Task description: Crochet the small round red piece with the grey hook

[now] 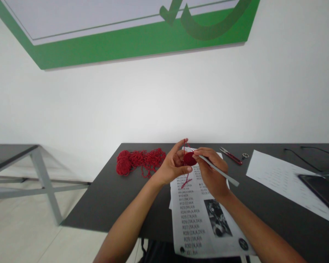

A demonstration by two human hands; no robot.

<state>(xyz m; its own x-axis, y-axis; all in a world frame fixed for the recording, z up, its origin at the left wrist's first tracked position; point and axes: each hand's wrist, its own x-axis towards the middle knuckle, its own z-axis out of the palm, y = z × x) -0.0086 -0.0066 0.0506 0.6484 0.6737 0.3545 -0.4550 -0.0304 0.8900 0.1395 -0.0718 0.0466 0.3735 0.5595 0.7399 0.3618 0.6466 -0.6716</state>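
A small dark red crocheted piece [190,159] is pinched between the thumb and fingers of my left hand [174,163]. Red yarn loops over the raised left index finger and runs down to the piece, and a short red tail hangs below. My right hand [211,168] grips a grey-handled hook [222,173] like a pen, its tip at the edge of the red piece. Beneath both hands lies a printed sheet [192,219] with rows of text and a dark photo. To the left, loose red yarn [148,159] spreads beside a wound red ball [123,163].
Red-handled snips [231,156] and a small ring-shaped item [245,156] lie right of my hands on the dark table [98,197]. Farther right are a white sheet [276,179], a black phone-like device [322,190] and glasses [304,160]. A wall stands behind.
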